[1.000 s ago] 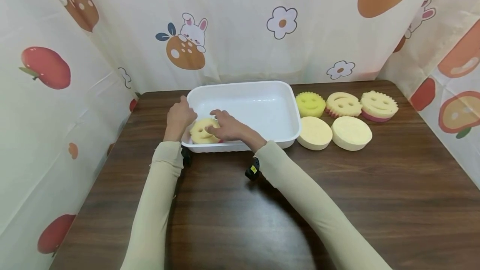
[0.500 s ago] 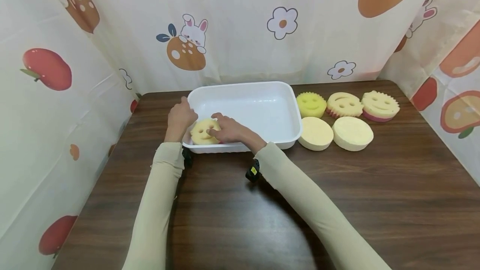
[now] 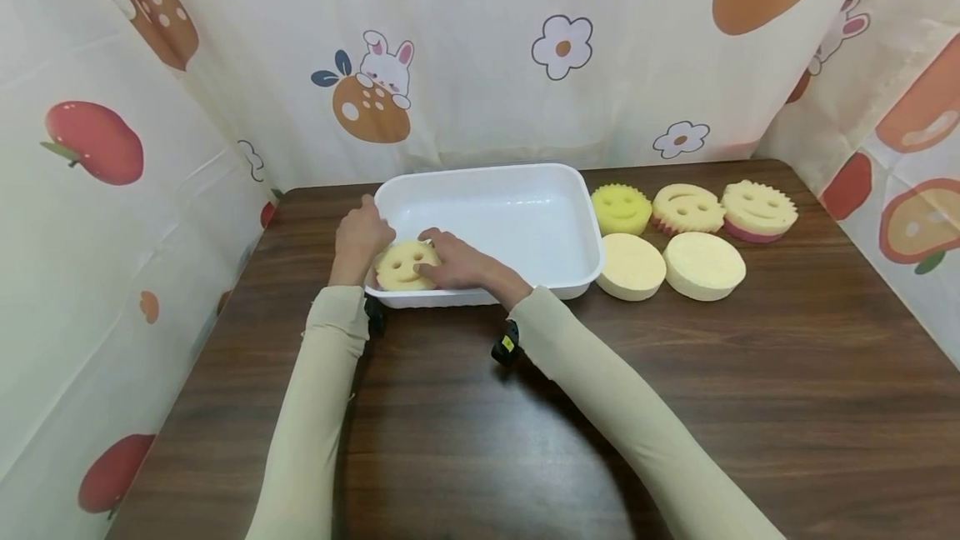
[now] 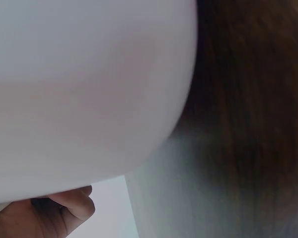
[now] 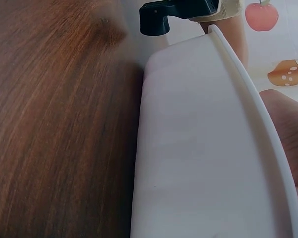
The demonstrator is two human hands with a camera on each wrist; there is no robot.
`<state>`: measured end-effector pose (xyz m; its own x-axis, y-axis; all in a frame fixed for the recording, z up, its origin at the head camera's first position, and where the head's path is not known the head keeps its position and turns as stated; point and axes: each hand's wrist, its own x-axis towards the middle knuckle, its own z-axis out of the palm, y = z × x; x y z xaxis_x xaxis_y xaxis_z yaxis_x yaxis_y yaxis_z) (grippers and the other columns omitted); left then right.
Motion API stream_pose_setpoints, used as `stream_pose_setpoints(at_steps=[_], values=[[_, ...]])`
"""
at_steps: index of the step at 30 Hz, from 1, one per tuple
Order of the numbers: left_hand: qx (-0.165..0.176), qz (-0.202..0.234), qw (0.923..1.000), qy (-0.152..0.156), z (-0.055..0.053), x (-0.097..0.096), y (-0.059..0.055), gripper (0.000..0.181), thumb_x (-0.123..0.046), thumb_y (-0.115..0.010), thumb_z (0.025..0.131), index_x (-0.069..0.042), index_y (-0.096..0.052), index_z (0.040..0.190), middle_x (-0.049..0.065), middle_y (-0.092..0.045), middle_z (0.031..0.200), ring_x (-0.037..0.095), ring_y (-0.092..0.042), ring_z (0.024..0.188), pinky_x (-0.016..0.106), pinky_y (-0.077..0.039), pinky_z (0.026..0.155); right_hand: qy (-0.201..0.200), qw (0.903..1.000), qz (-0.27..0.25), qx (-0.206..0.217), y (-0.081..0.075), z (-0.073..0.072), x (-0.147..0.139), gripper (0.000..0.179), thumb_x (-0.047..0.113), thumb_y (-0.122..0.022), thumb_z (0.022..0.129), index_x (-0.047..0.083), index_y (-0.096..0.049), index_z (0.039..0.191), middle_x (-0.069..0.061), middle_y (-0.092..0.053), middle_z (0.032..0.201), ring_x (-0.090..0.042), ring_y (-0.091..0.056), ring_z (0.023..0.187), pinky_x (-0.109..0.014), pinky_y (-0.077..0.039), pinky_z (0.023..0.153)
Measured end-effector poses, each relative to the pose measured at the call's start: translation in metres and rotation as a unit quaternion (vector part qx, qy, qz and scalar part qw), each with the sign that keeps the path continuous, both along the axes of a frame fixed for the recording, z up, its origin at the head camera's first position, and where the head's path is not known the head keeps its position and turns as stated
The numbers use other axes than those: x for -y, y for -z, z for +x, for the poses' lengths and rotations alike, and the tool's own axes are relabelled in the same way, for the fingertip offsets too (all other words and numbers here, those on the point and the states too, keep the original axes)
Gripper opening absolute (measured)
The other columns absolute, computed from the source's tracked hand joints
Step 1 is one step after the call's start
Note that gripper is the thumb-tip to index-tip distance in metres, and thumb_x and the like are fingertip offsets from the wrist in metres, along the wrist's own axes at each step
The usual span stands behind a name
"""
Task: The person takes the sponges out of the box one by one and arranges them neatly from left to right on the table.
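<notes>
A white rectangular plastic tray [image 3: 517, 244] stands on the table. At its left end my left hand [image 3: 362, 236] grips the rim; in the left wrist view that hand [image 4: 54, 215] shows with curled fingers just past the tray's edge. Inside the tray's front left corner lies a pale yellow smiley-face sponge [image 3: 402, 267] with a scalloped edge. My right hand [image 3: 467, 262] reaches over the front wall and holds this sponge at its right side between thumb and fingers. The tray wall [image 5: 198, 129] hides most of the right hand in the right wrist view.
Right of the tray sit a bright yellow smiley sponge [image 3: 621, 208] and two pale smiley sponges [image 3: 687, 208] with pink undersides. In front of them lie two plain round cream sponges [image 3: 632, 267], one close against the tray. A printed curtain [image 3: 480, 65] borders the wooden table [image 3: 450, 407].
The smiley sponge has slid slightly left toward the tray's corner, with the right hand following. The left hand stays at the rim.
</notes>
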<state>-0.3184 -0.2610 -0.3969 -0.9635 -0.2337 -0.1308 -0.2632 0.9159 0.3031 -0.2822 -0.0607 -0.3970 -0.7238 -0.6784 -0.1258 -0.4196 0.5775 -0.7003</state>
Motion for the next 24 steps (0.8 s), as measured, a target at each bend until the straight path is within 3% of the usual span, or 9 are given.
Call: stream_pose_setpoints(at_steps=[7, 24], values=[[-0.012, -0.008, 0.9999, 0.008, 0.0010, 0.0004, 0.0014, 0.065, -0.023, -0.049, 0.096, 0.006, -0.025, 0.149, 0.033, -0.058, 0.124, 0.047, -0.061, 0.112, 0.055, -0.051, 0.095, 0.003, 0.9999, 0.003, -0.015, 0.0035, -0.0006, 0.0004, 0.058, 0.028, -0.053, 0.101, 0.005, -0.032, 0.149, -0.016, -0.049, 0.137, -0.023, -0.048, 0.119, -0.038, -0.041, 0.108], [0.000, 0.005, 1.0000, 0.004, 0.0005, 0.0002, 0.0005, 0.067, -0.024, -0.047, 0.097, 0.005, -0.021, 0.152, 0.033, -0.056, 0.130, 0.047, -0.059, 0.117, 0.056, -0.050, 0.099, 0.019, 0.9998, 0.002, -0.011, 0.0040, 0.0003, -0.0017, 0.054, 0.028, -0.053, 0.101, 0.007, -0.035, 0.147, -0.014, -0.051, 0.133, -0.022, -0.049, 0.114, -0.038, -0.043, 0.104]])
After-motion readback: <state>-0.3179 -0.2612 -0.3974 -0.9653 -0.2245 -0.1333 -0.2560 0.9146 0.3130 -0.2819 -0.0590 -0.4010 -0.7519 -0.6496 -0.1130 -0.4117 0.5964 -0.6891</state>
